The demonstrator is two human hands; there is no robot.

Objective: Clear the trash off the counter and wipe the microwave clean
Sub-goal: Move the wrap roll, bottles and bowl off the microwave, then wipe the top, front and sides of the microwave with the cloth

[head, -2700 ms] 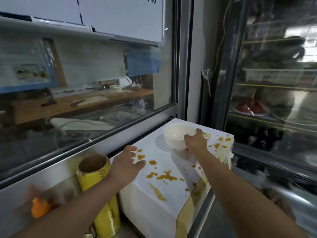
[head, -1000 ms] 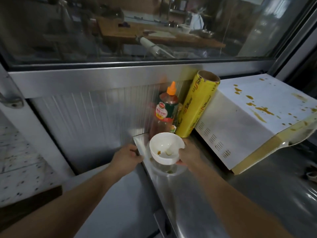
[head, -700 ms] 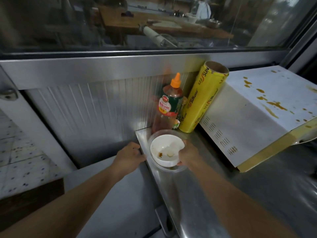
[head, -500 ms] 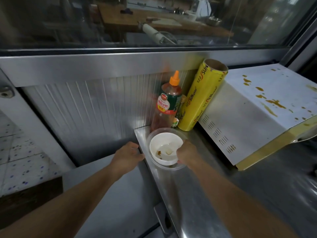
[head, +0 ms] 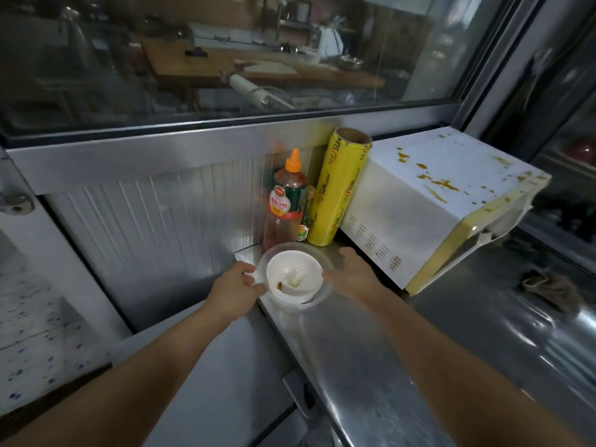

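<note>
A white disposable bowl [head: 295, 279] with a few sauce scraps sits nested inside a clear plastic bowl [head: 326, 292] at the left corner of the steel counter [head: 403, 366]. My left hand [head: 235, 288] pinches the clear bowl's left rim between thumb and fingers. On the right side of the bowls my right hand [head: 353, 275] lies with straight, spread fingers and holds nothing. The white microwave [head: 419, 214] stands to the right, its top spattered with orange-brown sauce stains [head: 442, 183].
A sauce bottle [head: 288, 198] with an orange cap and a yellow cling-film roll [head: 338, 188] stand against the steel wall behind the bowls. A brown rag [head: 551, 287] lies on the counter at the right. The counter's left edge drops off beside my left hand.
My right hand carried the white bowl from the microwave top down into the clear bowl and let go. My left hand moved from the counter edge to the clear bowl's rim.
</note>
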